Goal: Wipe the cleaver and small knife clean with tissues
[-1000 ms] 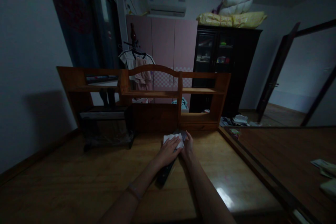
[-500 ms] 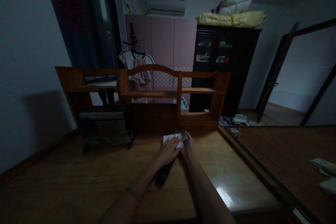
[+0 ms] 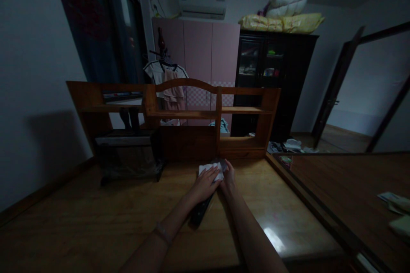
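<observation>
From the head view, taking the left hand as the centre of the clock and the far side as 12: the left hand [image 3: 204, 187] lies with its fingers extended close together over a white tissue [image 3: 204, 168], palm down. Under it is a dark remote control [image 3: 198, 214], resting slantwise on the pale wooden surface [image 3: 144, 209], its near end showing at about 7 o'clock and its far end at about 1. Whether the left fingers bend round the remote beneath the tissue, I cannot tell.

The right hand [image 3: 228, 178], between 2 and 3 o'clock, has its fingers curled closed about the remote's far end; its thumb is hidden. A bracelet [image 3: 163, 233] circles the left wrist at 8 o'clock. Glare shines on the wood at 4 o'clock.

Compared with half a second and a second ago, both hands, tissue and remote keep practically the same pose. The main difference is a slight leftward drift of the whole room within the view.

A black-framed case [image 3: 134, 160] stands between 9 and 10 o'clock. At 12 o'clock rises the wooden shelf unit [image 3: 188, 114] with its arched rail, and beyond it the pink wardrobe [image 3: 197, 47] and the air conditioner [image 3: 202, 3]. Hanging clothes [image 3: 174, 94] are at 11, the black cabinet [image 3: 299, 59] between 1 and 2, and an open door [image 3: 336, 85] at 2.
</observation>
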`<state>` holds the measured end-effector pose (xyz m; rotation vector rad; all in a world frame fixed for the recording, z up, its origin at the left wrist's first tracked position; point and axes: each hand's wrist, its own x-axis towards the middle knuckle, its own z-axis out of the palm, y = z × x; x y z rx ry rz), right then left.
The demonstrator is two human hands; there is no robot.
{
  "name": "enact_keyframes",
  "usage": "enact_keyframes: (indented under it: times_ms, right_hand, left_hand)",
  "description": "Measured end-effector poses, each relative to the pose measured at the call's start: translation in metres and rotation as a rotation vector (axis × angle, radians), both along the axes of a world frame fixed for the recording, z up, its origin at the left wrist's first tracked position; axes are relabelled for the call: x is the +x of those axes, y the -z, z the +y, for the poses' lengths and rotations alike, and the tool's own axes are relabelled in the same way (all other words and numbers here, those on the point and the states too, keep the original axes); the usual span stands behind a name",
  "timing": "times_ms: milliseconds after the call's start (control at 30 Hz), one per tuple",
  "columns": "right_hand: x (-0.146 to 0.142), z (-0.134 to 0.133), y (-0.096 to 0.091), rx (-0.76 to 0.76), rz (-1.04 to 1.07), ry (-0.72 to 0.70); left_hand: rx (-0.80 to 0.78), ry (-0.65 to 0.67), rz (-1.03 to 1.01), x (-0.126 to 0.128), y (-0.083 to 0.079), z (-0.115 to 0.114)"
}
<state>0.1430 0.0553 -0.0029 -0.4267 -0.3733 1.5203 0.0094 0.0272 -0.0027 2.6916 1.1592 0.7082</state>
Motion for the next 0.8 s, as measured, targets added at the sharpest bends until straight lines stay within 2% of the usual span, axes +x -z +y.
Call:
enact_keyframes:
  times_ms: [800]
  right_hand:
    - [-0.0004,0.002,0.0008,-0.031,0.017,0.003]
  left_hand:
    - [-0.005,0.002,0.014,0.0006,0.0015,0.0012]
